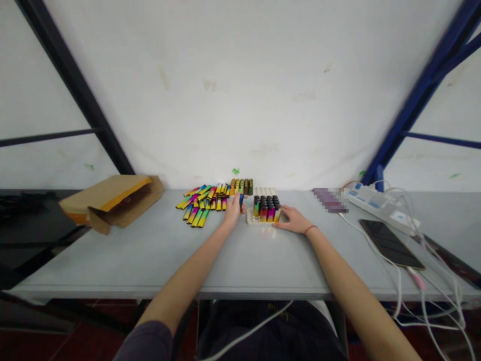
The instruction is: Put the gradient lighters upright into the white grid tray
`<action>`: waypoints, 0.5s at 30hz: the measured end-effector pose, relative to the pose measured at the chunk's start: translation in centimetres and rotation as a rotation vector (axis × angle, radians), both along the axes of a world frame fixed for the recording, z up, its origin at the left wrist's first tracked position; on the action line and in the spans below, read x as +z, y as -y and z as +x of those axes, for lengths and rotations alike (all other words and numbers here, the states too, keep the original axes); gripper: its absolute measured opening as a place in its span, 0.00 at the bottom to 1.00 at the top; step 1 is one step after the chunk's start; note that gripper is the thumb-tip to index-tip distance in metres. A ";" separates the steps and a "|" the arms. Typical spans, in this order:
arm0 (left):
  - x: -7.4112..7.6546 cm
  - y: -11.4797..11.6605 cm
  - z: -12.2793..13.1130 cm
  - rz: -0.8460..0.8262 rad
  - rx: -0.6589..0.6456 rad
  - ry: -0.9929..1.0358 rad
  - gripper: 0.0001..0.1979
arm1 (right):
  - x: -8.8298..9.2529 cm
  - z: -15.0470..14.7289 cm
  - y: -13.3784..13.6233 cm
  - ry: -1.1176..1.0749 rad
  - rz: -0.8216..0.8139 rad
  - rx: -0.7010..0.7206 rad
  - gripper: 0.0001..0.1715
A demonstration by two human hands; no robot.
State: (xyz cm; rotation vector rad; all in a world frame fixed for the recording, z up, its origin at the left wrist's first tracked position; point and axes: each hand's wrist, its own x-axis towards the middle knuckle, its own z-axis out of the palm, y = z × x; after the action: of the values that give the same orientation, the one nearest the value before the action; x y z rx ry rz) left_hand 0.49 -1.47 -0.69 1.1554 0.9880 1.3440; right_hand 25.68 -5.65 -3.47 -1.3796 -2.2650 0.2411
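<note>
A white tray [251,218] stands mid-table with several rainbow-coloured lighters [266,208] upright in its slots. My left hand [233,211] is closed around one lighter [241,199] just left of the tray. My right hand [294,219] lies on the table with its fingers against the tray's right side. A loose pile of lighters [201,204] is spread flat to the left of my left hand. A short row of lighters [241,186] stands behind the tray.
An open cardboard box [108,200] lies on its side at the left. A power strip [370,200], a dark phone [391,243] and white cables [424,296] occupy the right. A wall rises behind the table.
</note>
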 end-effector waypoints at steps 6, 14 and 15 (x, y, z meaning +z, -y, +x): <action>-0.5 0.1 -0.4 -0.069 -0.006 0.157 0.22 | 0.0 0.1 -0.1 -0.003 -0.002 0.015 0.37; -0.2 0.0 -0.6 -0.205 -0.085 0.215 0.25 | -0.1 0.3 -0.1 0.018 0.018 0.031 0.36; -0.2 0.1 -0.6 -0.217 -0.082 0.208 0.24 | -0.2 0.3 -0.2 0.021 0.022 0.030 0.36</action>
State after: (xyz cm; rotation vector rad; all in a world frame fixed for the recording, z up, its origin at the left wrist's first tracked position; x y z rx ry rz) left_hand -0.10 -1.59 -0.88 0.8653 0.9004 1.2313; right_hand 25.97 -5.48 -3.69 -1.3447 -2.3001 0.2120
